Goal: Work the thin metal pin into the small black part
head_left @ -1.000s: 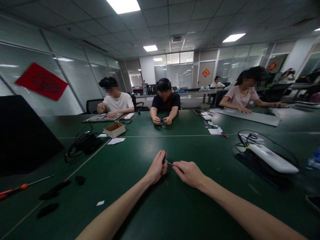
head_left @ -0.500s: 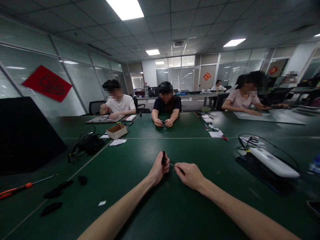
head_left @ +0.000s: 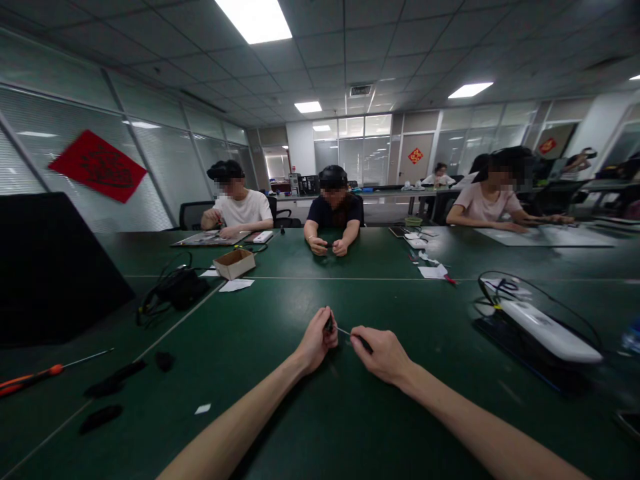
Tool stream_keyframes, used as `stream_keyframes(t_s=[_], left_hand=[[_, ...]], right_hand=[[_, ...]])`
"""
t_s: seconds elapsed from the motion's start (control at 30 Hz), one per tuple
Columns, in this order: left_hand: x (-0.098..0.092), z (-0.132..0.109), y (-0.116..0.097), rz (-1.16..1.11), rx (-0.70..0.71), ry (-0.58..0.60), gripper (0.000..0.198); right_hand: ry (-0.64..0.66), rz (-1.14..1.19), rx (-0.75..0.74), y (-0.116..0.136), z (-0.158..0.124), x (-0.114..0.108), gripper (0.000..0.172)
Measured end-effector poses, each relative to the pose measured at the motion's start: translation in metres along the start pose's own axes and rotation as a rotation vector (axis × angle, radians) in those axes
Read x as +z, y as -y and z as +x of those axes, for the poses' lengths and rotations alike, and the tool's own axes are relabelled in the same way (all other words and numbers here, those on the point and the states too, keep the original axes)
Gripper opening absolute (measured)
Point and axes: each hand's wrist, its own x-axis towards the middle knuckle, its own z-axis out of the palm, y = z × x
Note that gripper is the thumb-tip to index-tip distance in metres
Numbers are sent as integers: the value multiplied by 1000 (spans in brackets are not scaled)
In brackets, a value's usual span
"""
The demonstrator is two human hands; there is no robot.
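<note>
Over the middle of the green table (head_left: 280, 400), my left hand (head_left: 317, 341) is closed round a small black part (head_left: 329, 325), mostly hidden by the fingers. My right hand (head_left: 383, 351) grips a screwdriver (head_left: 367, 344) by its dark handle. The thin metal shaft points left, towards the black part; whether its tip touches I cannot tell. Several black pieces (head_left: 101, 419) lie on the table to the left, beside an orange-and-black screwdriver (head_left: 55, 370). A small white scrap (head_left: 203, 409) rests near my left forearm.
A dark monitor-like panel (head_left: 50, 267) stands at left, near a black cabled device (head_left: 183, 290) and an open cardboard box (head_left: 234, 265). On the right sits a white device with cables (head_left: 550, 330). Co-workers sit across the table, one directly opposite (head_left: 333, 213).
The black part has tilted in my left hand, so less of it shows above the fingers. My right hand has turned slightly, and more of the screwdriver handle is visible.
</note>
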Motion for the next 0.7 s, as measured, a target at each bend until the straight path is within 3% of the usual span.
stream_keyframes(t_s=[0.07,0.3,0.7], left_hand=[[1,0,-1,32,-5,8,33],[5,-4,-2,180,-44,39,41],[4,-4,1,252,-14,30,42]], right_hand=[[13,16,-14,1,-1,0,26],[114,43,-122,2,-3,0,60],[117,-27,-158,4,-3,-1,57]])
